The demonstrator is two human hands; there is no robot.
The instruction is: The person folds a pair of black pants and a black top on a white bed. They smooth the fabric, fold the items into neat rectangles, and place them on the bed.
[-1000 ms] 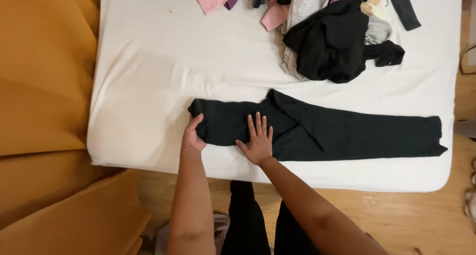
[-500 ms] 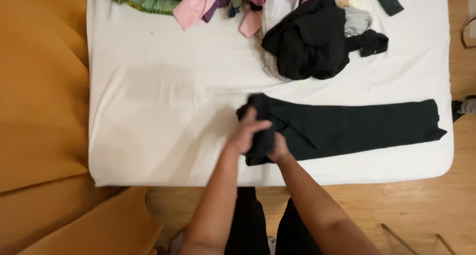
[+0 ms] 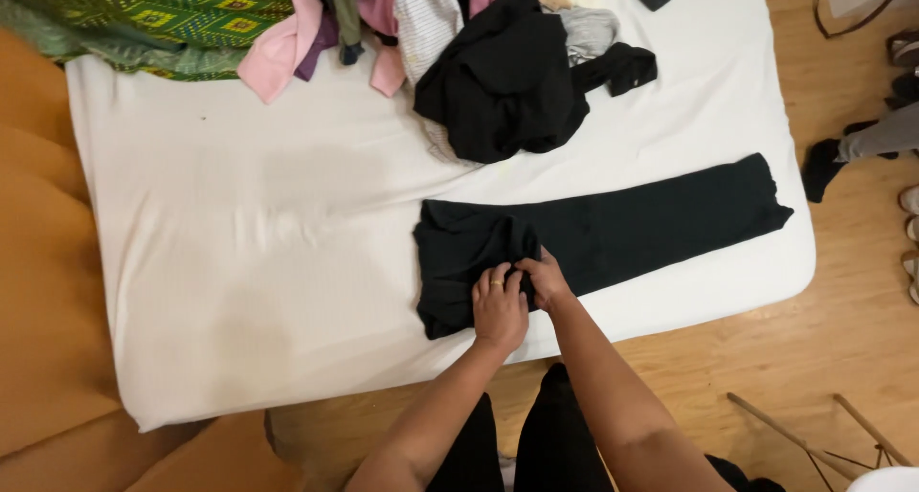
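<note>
- A white-sheeted mattress (image 3: 239,262) fills the view, set on a wooden floor (image 3: 823,358) with an orange cushion (image 3: 38,291) along its left edge.
- Your black trousers (image 3: 613,229) lie flat along the near edge of the mattress, legs stretched out to the right and the waist end doubled over into a thicker block, a layout that keeps the soft, matte knit smooth.
- Your left hand (image 3: 499,310), a ring on one finger, presses down on that doubled fold with its fingers curled into the cloth.
- Your right hand (image 3: 546,279) touches the left, fingers closed in a pinch on the same fold of the trousers.
- Farther back a crumpled black garment (image 3: 503,90) tops a loose heap of pink, striped and grey clothes.
- A green patterned fabric (image 3: 144,13) drapes the far left corner.
- Someone else's dark-socked foot (image 3: 821,167) shows at the right edge.
</note>
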